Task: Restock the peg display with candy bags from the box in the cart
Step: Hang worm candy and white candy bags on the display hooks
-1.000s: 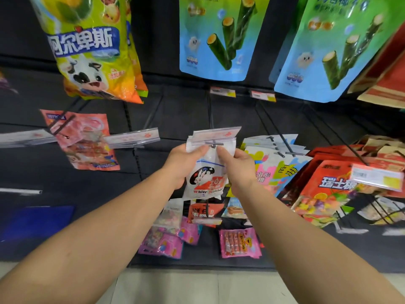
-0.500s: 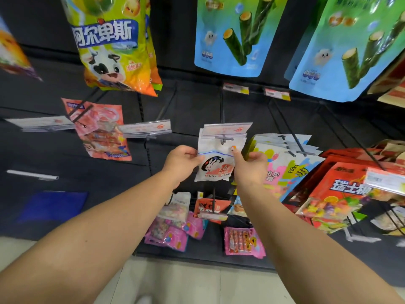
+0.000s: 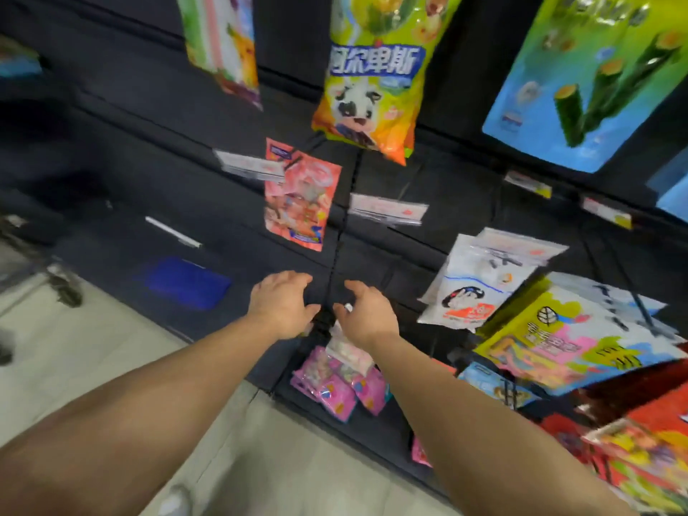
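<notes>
The white candy bag with a rabbit print (image 3: 471, 292) hangs on its peg at the right, behind a clear price tag. My left hand (image 3: 281, 305) and my right hand (image 3: 366, 314) hover side by side in front of the dark peg wall (image 3: 149, 150), left of that bag. Both hands are empty, with fingers relaxed and slightly spread. Neither touches any bag. The box and cart interior are out of view.
A pink bag (image 3: 299, 197) hangs above my hands, a yellow-green cow bag (image 3: 366, 76) higher up. Colourful bags (image 3: 566, 340) crowd the right. Pink packets (image 3: 340, 385) hang low below my hands. A blue tag (image 3: 184, 283) sits left. A dark metal frame with a wheel (image 3: 63, 288) stands on the floor at far left.
Both hands let go of the white rabbit bag, which stays hanging on its peg. My view swung left, so the bag now lies to the right of my hands.
</notes>
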`<state>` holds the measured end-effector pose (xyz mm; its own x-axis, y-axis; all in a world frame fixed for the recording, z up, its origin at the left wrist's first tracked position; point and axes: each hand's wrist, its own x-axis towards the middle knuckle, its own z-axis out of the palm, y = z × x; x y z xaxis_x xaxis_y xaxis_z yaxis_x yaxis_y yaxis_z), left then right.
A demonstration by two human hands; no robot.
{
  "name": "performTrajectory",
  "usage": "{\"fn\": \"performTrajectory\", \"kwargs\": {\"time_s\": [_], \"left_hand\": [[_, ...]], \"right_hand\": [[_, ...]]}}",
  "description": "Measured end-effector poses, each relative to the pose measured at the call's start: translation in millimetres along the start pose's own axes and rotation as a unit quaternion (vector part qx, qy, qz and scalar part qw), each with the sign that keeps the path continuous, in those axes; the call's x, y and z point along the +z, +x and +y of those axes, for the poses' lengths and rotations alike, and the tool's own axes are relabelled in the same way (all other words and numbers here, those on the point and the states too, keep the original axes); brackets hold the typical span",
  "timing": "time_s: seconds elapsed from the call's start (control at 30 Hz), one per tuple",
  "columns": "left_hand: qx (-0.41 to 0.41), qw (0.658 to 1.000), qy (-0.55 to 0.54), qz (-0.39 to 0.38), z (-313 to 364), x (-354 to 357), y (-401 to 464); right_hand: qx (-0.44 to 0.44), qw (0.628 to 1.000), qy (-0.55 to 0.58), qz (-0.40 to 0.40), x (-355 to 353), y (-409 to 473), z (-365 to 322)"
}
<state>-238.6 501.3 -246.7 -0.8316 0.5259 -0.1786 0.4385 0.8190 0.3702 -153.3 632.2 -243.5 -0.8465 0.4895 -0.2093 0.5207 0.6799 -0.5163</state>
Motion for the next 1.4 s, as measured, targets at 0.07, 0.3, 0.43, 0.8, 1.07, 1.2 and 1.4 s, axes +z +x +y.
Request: {"fn": "performTrajectory", "kwargs": {"time_s": [0.07,0.3,0.43,0.8,1.07,1.2,1.4], "left_hand": [[-0.036,0.999,0.022,0.012,-44.1,-18.2,-7.9],[-0.204,0.975,0.057,0.061,-246.1,-98.7,-52.6],[-0.286,0.953,0.053,0.085,-370.1,-157.9,-97.3],[-0.428,0.893,0.027,0.137,-580.8,-252.6,-166.8],[-0.445,0.882,0.023,0.15,-692.2,-287.3,-116.9],[-0.457,0.878,0.017,0.14,-749.9,-315.4,-72.3],[-0.461,0.874,0.005,0.152,-833.4,-371.9,-2.1]], "right_hand": [[-0.041,0.997,-0.057,-0.03,17.2,6.3,-43.6],[-0.203,0.965,-0.144,-0.087,127.3,16.1,-257.0],[-0.264,0.946,-0.154,-0.108,203.3,4.3,-385.9],[-0.377,0.9,-0.146,-0.162,337.2,-14.6,-612.4],[-0.406,0.886,-0.131,-0.182,410.0,49.5,-711.4],[-0.407,0.879,-0.14,-0.207,440.6,106.1,-769.5],[-0.389,0.882,-0.173,-0.201,455.2,202.9,-857.2]]}}
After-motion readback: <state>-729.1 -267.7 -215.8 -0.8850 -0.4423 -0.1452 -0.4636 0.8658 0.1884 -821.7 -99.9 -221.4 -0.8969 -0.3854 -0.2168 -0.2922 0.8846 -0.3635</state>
